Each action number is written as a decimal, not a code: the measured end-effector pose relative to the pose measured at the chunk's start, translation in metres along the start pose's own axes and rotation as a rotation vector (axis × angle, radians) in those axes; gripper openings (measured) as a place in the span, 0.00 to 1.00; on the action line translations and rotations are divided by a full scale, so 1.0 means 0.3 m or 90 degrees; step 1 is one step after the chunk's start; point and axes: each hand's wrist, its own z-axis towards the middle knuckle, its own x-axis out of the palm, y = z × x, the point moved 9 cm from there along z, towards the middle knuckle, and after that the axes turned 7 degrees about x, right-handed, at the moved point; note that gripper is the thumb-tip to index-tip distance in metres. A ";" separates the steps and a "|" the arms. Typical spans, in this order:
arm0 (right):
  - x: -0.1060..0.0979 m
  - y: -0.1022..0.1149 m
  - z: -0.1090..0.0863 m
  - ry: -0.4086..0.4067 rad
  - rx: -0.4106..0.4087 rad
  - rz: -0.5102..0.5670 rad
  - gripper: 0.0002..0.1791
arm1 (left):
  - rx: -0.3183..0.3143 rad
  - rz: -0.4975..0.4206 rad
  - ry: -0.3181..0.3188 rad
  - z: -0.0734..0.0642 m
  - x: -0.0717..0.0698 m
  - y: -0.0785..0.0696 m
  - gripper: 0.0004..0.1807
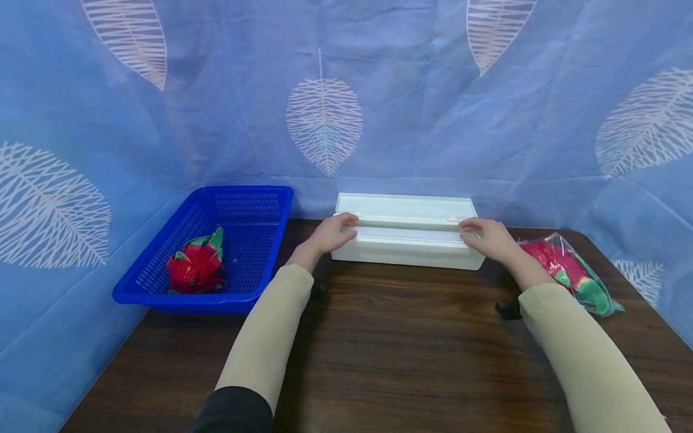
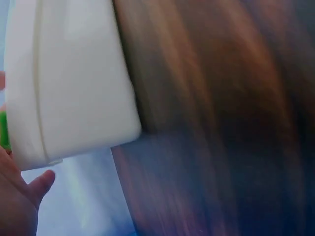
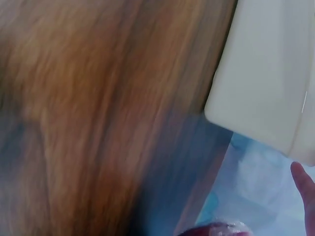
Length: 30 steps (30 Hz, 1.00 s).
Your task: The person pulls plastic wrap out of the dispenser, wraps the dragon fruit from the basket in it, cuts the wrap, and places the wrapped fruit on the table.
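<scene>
A long white box (image 1: 406, 255) stands at the back of the table, its white lid (image 1: 406, 205) tilted up toward the curtain. My left hand (image 1: 329, 236) is at the box's left end, fingers bent at the upper edge and thumb lower. At the other end my right hand (image 1: 487, 237) holds the rim in a similar way. The left wrist view shows the box's end wall (image 2: 83, 83) above my left thumb (image 2: 42, 187), with a bit of green (image 2: 4, 130) beside the fingers. In the right wrist view my right thumb (image 3: 302, 184) meets the box's lower corner.
A blue plastic basket (image 1: 265, 258) on the left holds a red and green dragon-fruit-like thing (image 1: 196, 267). On the right, near my forearm, lies a clear bag (image 1: 587, 288) with red and green contents. A blue leaf-patterned curtain (image 1: 400, 120) hangs behind the brown table (image 1: 422, 349).
</scene>
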 end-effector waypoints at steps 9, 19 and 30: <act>-0.012 -0.025 0.024 -0.106 0.018 -0.001 0.12 | -0.003 0.033 -0.051 0.023 -0.012 0.012 0.13; -0.013 -0.043 0.019 -0.110 0.054 0.008 0.13 | 0.003 0.059 -0.108 0.026 -0.019 0.012 0.12; -0.019 -0.047 0.033 -0.116 0.073 0.023 0.14 | -0.028 0.007 -0.164 0.012 -0.043 0.031 0.11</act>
